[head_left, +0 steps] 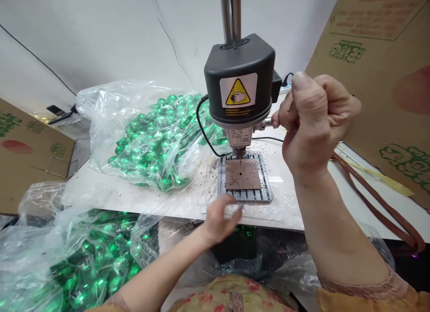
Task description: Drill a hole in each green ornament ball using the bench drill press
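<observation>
A small bench drill press [240,79] stands on the table, its black motor cover bearing a yellow hand-warning label. My right hand [317,117] is closed in a fist around the feed handle [265,123] at the press's right side. Below the chuck [239,151], a brown square board [243,180] with a dark hole lies on the slotted metal base [268,193]. My left hand [220,219] hovers at the table's front edge, just in front of the base. Its thumb and fingers are apart, slightly blurred, and nothing shows between them.
Clear plastic bags of shiny green balls lie on the table [161,137] and below it at left [97,262]. A dark bin [235,249] with several green balls sits under the edge. Cardboard boxes [379,88] flank the table. A brown strap [379,204] hangs at right.
</observation>
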`<move>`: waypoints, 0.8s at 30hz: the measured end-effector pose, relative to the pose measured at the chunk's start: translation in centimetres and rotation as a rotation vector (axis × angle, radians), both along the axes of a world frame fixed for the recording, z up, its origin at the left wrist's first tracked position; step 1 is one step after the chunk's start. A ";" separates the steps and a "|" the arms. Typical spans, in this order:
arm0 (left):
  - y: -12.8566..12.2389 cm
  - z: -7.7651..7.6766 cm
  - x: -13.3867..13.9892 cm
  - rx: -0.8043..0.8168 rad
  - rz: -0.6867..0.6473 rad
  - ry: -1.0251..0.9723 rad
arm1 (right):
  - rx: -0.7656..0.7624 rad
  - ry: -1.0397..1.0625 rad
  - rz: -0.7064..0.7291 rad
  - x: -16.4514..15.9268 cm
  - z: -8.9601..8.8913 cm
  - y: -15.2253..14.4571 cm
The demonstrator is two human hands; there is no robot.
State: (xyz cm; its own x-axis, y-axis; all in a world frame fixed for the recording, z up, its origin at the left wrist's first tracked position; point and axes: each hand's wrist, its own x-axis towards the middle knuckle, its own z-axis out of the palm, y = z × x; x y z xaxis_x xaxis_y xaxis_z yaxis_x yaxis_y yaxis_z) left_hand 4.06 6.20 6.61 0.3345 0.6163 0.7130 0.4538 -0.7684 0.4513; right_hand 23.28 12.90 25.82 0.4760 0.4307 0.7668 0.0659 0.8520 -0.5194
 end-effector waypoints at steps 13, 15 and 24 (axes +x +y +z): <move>17.7 6.4 0.3 -0.930 0.139 -0.573 | -0.041 -0.041 -0.064 0.4 -0.3 0.3; 18.5 6.9 0.3 -0.931 0.121 -0.651 | -0.025 -0.027 -0.040 0.4 -0.3 0.3; 22.7 9.2 1.7 -0.877 -0.082 -0.783 | 0.026 0.005 -0.009 0.2 -0.1 0.2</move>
